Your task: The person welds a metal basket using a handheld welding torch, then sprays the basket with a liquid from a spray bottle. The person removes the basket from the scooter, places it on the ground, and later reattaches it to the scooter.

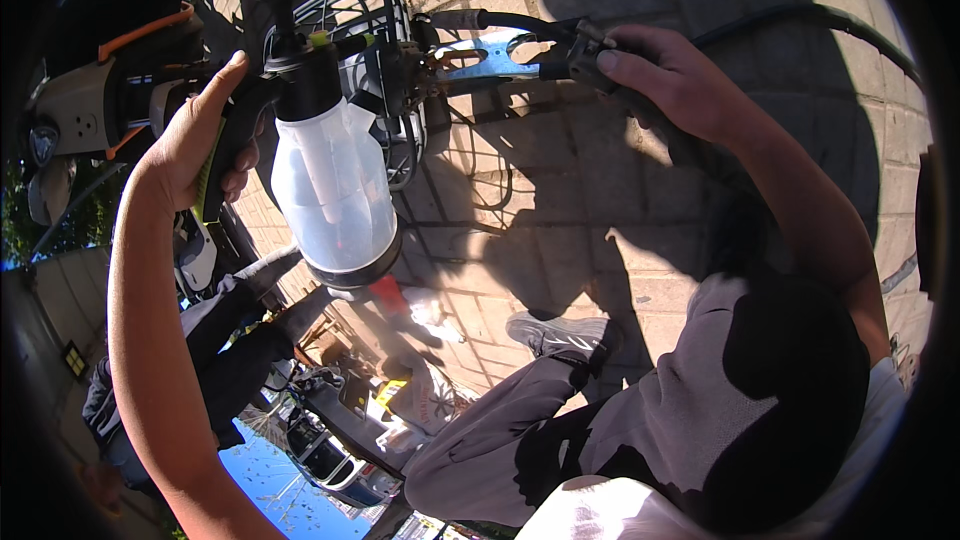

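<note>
The spray bottle (330,190) is held up above the paving, tilted, with its base toward the person. Its body is cloudy, see-through plastic, bulging at the shoulder and tapering slightly toward a black bottom ring; a pale tube shows inside. The head is black plastic with yellow-green trim.

At the left of the bottle, the left hand (200,140) has its fingers curled around the black handle, the thumb extended upward alongside it. Well to the right of the bottle, the right hand (680,85) presses its thumb on a dark grip (585,60); its other fingers are mostly hidden, so I cannot tell exactly how they close.

Behind the bottle is a basket (345,5) of dark rounded wire, partly blocked from sight by the bottle's head. Between bottle and grip runs a shiny bluish metal bar (490,60) with cut-out holes. A smooth black hose (830,15) curves away farther right.

Past the bottle's base lie a red item (388,295) and a printed whitish sack (430,395). Below and right of the bottle, a dark shoe (565,335) rests on rough, sunlit paving bricks (480,250). Left of the bottle stands a beige machine (80,110) with orange bars.
</note>
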The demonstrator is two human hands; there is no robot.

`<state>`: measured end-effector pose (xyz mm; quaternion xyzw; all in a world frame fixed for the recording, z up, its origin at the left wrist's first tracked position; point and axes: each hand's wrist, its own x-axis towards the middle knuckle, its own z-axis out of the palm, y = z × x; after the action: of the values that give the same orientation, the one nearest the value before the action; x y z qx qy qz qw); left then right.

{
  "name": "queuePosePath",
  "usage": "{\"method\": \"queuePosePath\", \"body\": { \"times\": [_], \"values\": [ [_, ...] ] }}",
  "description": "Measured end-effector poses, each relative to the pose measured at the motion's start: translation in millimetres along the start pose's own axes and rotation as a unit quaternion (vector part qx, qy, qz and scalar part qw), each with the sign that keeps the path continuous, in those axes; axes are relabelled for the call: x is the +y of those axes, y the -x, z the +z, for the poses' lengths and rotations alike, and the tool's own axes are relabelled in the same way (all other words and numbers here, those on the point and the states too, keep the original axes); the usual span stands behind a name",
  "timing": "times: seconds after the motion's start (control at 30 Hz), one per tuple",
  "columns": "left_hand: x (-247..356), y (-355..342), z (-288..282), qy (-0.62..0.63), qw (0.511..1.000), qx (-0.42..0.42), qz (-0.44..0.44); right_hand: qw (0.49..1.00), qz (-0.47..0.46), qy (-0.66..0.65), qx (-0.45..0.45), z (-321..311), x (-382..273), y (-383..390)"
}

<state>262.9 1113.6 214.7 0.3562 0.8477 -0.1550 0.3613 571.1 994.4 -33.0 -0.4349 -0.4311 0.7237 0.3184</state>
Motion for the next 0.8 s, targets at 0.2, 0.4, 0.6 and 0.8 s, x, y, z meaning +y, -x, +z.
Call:
{"method": "queuePosePath", "body": {
  "times": [0.2,0.4,0.6,0.8],
  "values": [
    [-2.2,0.1,0.8,0.001,1.000,0.005,0.014,1.000,0.003,-0.001,-0.014,0.6,2.2,-3.1],
    [-3.5,-3.6,-0.6,0.006,1.000,0.003,0.008,1.000,0.001,0.003,-0.009,1.9,2.1,-2.4],
    [-4.9,-2.6,0.7,0.016,1.000,0.005,-0.010,1.000,-0.002,0.000,-0.011,0.7,2.8,-2.3],
    [-6.2,-0.9,2.2,0.013,0.999,0.012,-0.027,1.000,0.000,-0.006,-0.011,1.5,2.9,-2.0]
  ]
}}
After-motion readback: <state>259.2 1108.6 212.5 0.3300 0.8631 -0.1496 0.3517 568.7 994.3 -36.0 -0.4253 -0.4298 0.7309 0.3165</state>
